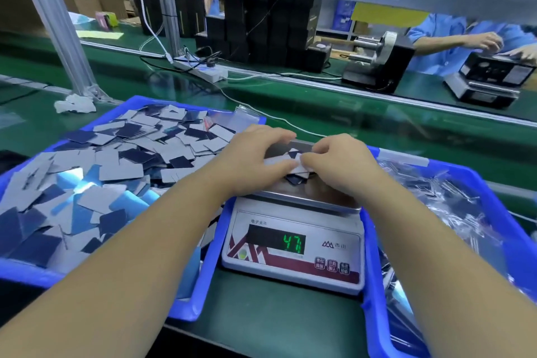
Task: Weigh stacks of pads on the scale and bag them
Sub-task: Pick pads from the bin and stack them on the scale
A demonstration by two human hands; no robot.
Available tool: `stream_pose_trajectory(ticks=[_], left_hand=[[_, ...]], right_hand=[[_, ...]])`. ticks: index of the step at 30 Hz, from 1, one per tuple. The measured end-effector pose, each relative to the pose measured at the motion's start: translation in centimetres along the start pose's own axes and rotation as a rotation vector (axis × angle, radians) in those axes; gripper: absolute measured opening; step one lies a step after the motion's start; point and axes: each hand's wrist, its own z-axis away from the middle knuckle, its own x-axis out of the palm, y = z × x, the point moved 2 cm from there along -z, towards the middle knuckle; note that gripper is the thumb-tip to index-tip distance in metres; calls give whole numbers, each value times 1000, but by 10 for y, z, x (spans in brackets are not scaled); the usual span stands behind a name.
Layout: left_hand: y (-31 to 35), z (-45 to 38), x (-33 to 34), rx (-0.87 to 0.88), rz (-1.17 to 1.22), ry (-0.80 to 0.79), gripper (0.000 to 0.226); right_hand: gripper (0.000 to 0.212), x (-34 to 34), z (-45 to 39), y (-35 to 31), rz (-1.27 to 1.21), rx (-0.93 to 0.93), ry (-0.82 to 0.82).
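A white digital scale (293, 253) stands between two blue bins and its green display shows 47. On its steel pan (308, 197) lies a small stack of grey and dark blue pads (293, 154). My left hand (255, 160) grips the stack's left side, fingers curled over the top and thumb at the front edge. My right hand (340, 163) pinches the stack's right side. Much of the stack is hidden under both hands.
The blue bin (35, 270) on the left holds several loose grey and blue pads (116, 171). The blue bin (374, 299) on the right holds bagged pads in clear bags (453, 212). Empty clear bags (247, 116) lie behind the left bin. Across the green conveyor another person works at a machine (491, 78).
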Motion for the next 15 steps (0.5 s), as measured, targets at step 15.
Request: stream_pose_trajectory(ticks=[15], left_hand=[[-17,2,-13,-146,43,190,16]], right_hand=[[15,-7,-6,12,-118,-6,130]])
